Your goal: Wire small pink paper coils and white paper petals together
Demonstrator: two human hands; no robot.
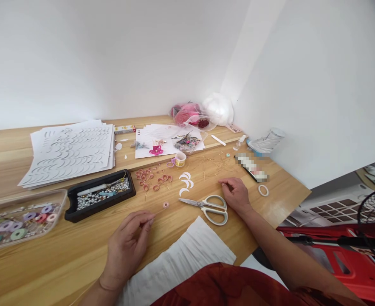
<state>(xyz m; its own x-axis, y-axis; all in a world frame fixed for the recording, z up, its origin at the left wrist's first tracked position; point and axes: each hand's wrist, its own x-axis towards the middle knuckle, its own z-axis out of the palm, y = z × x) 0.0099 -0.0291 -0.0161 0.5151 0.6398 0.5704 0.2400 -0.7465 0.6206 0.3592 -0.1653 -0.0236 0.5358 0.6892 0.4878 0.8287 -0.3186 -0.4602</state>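
Note:
My left hand (130, 238) pinches a thin gold wire (159, 211) between thumb and fingertips. A small pink coil (166, 205) sits at the wire's far end, just above the table. My right hand (236, 194) rests on the wood with its fingers curled together; whether anything is in them is hidden. Beside it lie scissors (203, 204) with pale handles, blades pointing left. White crescent paper pieces (186, 182) lie beyond the scissors. Several pink wired loops (155, 180) are spread to their left, and loose gold wires (211, 163) lie beyond my right hand.
A black tray of beads (101, 195) and a clear box of thread spools (24, 225) stand left. Cut paper sheets (69, 153) lie behind. A white cloth (187, 250) covers the near edge. A phone (252, 167) and white ring (263, 190) lie right.

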